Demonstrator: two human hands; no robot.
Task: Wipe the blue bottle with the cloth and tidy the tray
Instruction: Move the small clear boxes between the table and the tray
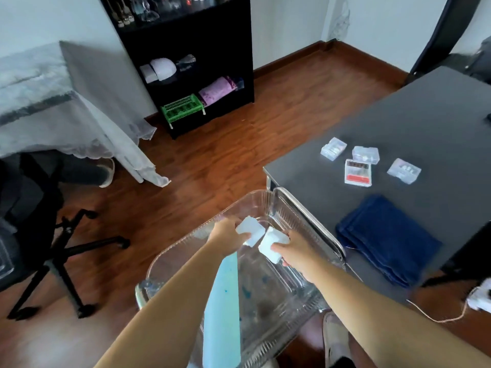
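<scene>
A clear plastic tray (297,216) stands low in front of me, beside a dark table. Both hands reach into its far end. My left hand (228,235) grips a small white box (251,231). My right hand (297,251) grips another white box (271,244) right next to it. A light blue, long object (223,309) lies along the tray's left side, partly under my left forearm; I cannot tell whether it is the bottle. A folded dark blue cloth (388,240) lies on the table (398,115) to the right of the tray.
Several small clear plastic cases (357,172) lie on the table beyond the cloth. A black office chair (53,235) stands at left, a black shelf unit (191,62) at the back, a draped table (66,115) far left. A cable and plug (478,298) lie on the wooden floor at right.
</scene>
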